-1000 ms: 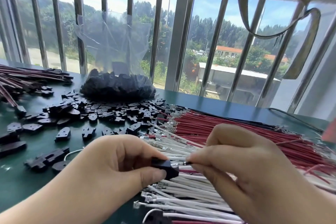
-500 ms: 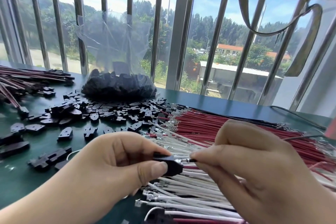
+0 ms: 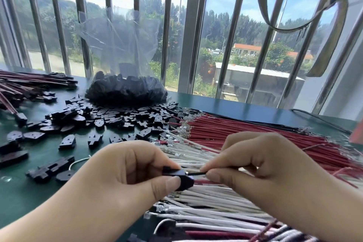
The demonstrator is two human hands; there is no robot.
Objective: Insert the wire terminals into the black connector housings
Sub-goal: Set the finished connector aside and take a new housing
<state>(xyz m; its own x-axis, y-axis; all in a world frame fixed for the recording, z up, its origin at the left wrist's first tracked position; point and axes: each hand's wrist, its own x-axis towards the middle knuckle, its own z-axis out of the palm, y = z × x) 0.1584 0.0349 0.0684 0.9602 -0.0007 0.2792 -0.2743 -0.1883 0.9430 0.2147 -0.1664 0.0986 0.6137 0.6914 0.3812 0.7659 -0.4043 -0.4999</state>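
Left hand (image 3: 125,179) pinching black housing (image 3: 181,180), right hand (image 3: 261,173) pinching wire (image 3: 197,173) just beside housing; align terminal squarely; push straight.

Bare green table (image 3: 245,107) behind wires (image 3: 255,133) — loose housings (image 3: 110,116) crowd left

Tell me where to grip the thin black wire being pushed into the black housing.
Pinch the thin black wire just behind its metal terminal, coming from the right, as the right hand does; it lies level, pointing left into the black plastic housing pinched by the left hand.
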